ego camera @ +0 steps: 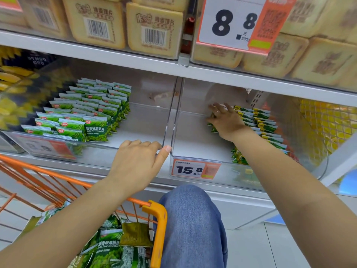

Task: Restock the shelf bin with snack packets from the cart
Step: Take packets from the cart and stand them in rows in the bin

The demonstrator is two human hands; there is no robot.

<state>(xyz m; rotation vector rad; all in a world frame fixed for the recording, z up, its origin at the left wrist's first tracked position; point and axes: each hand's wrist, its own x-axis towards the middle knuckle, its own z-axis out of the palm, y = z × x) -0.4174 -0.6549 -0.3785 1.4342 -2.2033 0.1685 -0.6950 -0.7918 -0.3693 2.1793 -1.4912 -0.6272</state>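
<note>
Restocking looks partly done: the right hand, fingers spread, presses packets at two o'clock in the half-empty bin, while the left hand curls loosely over its rim and the cart at six holds more.

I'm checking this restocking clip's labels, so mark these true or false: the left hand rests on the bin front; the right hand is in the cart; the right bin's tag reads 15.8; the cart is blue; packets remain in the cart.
1. The left hand rests on the bin front: true.
2. The right hand is in the cart: false, it reaches among packets inside the right bin.
3. The price tag reads 15.8: true.
4. The cart is blue: false, orange.
5. Green packets in the cart remain: true.
</note>
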